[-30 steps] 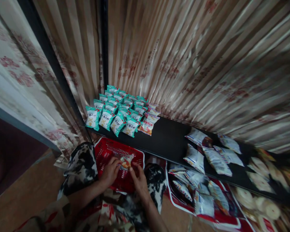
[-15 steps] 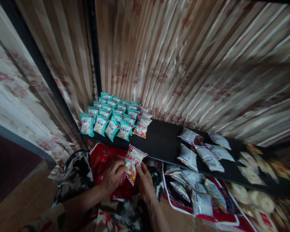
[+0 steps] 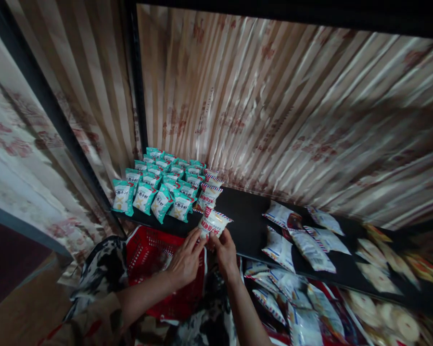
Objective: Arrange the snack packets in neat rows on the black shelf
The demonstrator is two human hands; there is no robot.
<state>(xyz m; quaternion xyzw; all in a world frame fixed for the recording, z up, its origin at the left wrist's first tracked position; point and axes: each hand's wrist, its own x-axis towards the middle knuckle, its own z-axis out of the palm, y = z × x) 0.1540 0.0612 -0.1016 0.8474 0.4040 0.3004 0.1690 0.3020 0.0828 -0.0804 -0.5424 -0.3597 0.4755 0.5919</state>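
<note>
Brings a white, red-lettered, pillow-shaped plastic packet (image 3: 214, 223) up from over a red perforated plastic basket (image 3: 144, 239), half a second earlier, to the front edge of a long black shelf (image 3: 243, 218)

Covers the packet's lower end with left hand (image 3: 186, 259) and right hand (image 3: 226, 252); cannot tell contact with the shelf. Partly hides, behind the packet, a short row of matching red-lettered packets (image 3: 208, 194). Blocks part of the basket with the left forearm (image 3: 147, 298). Shows only blur over pale and yellow packs (image 3: 420, 266) at far right, and cuts off heaped shiny plastic packets (image 3: 305, 324) at the bottom.

Has little room to the left, beside close rows of teal-and-white packets (image 3: 162, 187); has bare shelf to the right, as far as loose white-and-blue packets (image 3: 278, 247).

Reaches forward with both arms, left hand back-up, fingers extended to the packet's lower left. Lays the right thumb on its front, lower right. Pinches the packet between both hands; cannot see the left thumb or the fingertips behind.
</note>
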